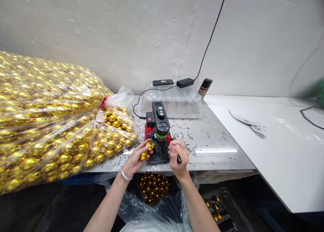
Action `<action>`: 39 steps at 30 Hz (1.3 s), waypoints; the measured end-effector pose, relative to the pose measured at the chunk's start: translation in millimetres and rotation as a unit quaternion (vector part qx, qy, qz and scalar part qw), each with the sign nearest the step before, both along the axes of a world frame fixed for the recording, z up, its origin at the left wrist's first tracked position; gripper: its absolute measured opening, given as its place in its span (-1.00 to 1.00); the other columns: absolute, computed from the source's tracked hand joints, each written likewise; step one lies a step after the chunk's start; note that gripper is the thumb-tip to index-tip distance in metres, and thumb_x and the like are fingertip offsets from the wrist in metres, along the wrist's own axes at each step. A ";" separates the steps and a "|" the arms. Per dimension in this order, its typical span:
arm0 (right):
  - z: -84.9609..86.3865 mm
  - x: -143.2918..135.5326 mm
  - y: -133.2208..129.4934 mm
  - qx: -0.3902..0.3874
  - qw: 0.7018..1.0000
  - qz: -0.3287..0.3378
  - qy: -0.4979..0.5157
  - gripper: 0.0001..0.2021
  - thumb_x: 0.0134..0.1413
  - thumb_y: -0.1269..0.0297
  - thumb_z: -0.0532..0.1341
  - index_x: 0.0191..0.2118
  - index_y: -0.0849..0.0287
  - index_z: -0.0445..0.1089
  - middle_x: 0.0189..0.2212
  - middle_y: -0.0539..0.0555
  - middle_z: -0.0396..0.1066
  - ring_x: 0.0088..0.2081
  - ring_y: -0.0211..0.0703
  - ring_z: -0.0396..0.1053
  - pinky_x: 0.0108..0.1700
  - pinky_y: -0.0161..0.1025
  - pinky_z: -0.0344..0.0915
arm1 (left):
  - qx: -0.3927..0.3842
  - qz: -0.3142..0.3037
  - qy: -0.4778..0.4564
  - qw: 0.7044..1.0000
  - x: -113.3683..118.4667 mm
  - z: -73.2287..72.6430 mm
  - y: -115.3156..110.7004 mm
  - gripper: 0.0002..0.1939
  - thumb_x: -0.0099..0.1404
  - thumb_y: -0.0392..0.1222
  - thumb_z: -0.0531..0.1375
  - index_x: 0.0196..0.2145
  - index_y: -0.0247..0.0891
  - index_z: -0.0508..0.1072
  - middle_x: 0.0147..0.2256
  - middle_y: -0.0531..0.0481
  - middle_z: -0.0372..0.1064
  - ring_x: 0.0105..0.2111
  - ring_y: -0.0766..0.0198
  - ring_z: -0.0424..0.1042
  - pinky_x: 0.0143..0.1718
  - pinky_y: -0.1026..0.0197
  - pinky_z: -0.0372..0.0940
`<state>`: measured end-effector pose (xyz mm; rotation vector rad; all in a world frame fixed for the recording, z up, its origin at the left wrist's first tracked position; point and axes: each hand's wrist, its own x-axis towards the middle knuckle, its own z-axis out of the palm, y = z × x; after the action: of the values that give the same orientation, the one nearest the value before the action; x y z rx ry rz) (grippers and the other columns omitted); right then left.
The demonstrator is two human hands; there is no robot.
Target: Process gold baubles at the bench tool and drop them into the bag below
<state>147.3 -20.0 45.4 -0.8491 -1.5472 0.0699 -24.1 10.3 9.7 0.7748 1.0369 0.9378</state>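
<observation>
A small black machine with a red switch stands on the grey metal table, its base on a red and black mat. My left hand, with a silver bracelet at the wrist, holds two shiny gold balls at the left side of the machine's base. My right hand is wrapped round the black-gripped lever on the machine's right side. Below the table edge, many gold balls lie in a container lined with clear plastic.
Large clear bags of gold balls fill the left side. Behind the machine are a clear plastic tray, a power adapter, a phone-like black object and a spray can. Gloves lie right. A bin sits lower right.
</observation>
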 end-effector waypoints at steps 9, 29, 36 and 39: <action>3.0 0.3 -0.3 0.002 1.000 -0.014 -0.012 -0.77 0.17 0.50 -0.01 -0.47 0.15 0.22 -0.54 0.01 0.24 -0.43 -0.24 0.27 -0.41 -0.27 0.22 | 0.245 -0.069 0.416 0.873 21.2 -14.6 17.1 -0.64 0.14 -0.10 0.23 -0.11 -0.26 0.48 -0.17 -0.14 0.52 -0.17 0.07 0.48 -0.10 0.09 0.32; -20.2 -3.2 -1.2 -0.003 1.000 0.001 0.017 -0.76 0.20 0.48 -0.05 -0.47 0.14 0.16 -0.50 0.01 0.21 -0.41 -0.26 0.25 -0.40 -0.27 0.22 | 0.376 -0.107 0.533 0.750 30.6 -21.3 17.4 -0.65 0.27 -0.02 0.17 -0.08 -0.27 0.47 -0.14 -0.16 0.45 -0.17 0.05 0.47 -0.19 0.14 0.33; -36.2 -3.7 2.8 0.016 1.000 0.001 0.011 -0.74 0.25 0.40 -0.09 -0.48 0.13 0.13 -0.50 0.00 0.20 -0.41 -0.25 0.24 -0.30 -0.18 0.28 | 0.359 -0.115 0.562 0.736 31.7 -17.6 16.4 -0.64 0.28 -0.01 0.16 -0.04 -0.25 0.45 -0.11 -0.12 0.44 -0.17 0.13 0.47 -0.19 0.20 0.33; -41.5 -3.7 4.8 0.022 1.000 -0.008 0.013 -0.73 0.27 0.36 -0.11 -0.48 0.12 0.12 -0.48 0.00 0.20 -0.42 -0.26 0.26 -0.22 -0.12 0.31 | 0.359 -0.119 0.561 0.737 31.5 -17.7 16.1 -0.64 0.28 -0.02 0.16 -0.04 -0.25 0.45 -0.11 -0.11 0.44 -0.18 0.14 0.47 -0.19 0.21 0.33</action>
<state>143.5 -15.2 3.9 -0.8230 -1.5122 0.0360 7.3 26.4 -8.0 2.2559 1.5303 0.5625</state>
